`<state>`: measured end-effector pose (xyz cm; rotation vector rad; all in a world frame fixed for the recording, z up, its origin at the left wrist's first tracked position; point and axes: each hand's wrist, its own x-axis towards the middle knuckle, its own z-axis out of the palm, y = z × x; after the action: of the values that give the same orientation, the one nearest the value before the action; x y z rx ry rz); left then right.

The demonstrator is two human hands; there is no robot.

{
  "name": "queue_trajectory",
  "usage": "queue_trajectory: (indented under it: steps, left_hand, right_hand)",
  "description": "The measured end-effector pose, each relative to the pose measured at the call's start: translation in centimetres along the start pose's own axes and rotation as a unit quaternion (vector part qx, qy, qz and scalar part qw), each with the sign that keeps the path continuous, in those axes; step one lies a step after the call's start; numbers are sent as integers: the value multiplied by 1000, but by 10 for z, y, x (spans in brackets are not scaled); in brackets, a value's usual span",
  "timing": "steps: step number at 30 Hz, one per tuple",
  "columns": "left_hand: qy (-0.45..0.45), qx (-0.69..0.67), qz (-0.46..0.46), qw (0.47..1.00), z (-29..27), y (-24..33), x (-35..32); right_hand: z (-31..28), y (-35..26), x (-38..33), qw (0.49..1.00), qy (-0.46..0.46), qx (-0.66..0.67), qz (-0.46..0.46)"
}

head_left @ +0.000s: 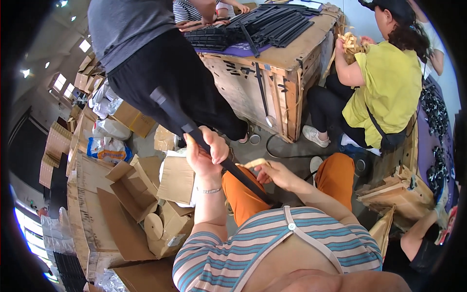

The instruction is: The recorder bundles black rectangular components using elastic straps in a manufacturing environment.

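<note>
My left hand [206,152] is closed around a long, flat black bar [176,116]. The bar slants from the upper left down to my lap, between my orange-trousered legs. My right hand [276,175] pinches a short tan strip [253,164] between thumb and fingers, just right of the bar. Whether the strip touches the bar I cannot tell.
Open cardboard boxes [134,192] crowd my left, one with a round tan disc [153,226]. A person in grey [141,34] stands ahead beside a wooden crate [248,82] stacked with black bars [277,29]. At right a person in yellow [384,92] handles tan strips [352,44].
</note>
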<state>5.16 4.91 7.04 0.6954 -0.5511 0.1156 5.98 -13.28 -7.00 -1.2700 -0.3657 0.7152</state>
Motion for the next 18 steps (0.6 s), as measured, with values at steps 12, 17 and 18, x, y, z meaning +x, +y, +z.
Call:
queue_trajectory:
  steps: [12, 17, 18]
  left_hand:
    - [150, 100, -92, 979, 6, -77, -21]
    - [138, 121, -138, 973, 4, -68, -24]
    - [129, 146, -146, 970, 3, -63, -26]
  right_hand:
    - [23, -19, -9, 982, 100, 155, -43]
    - [-7, -24, -5, 871, 279, -369, -165]
    - [-9, -41, -11, 876, 260, -380, -145]
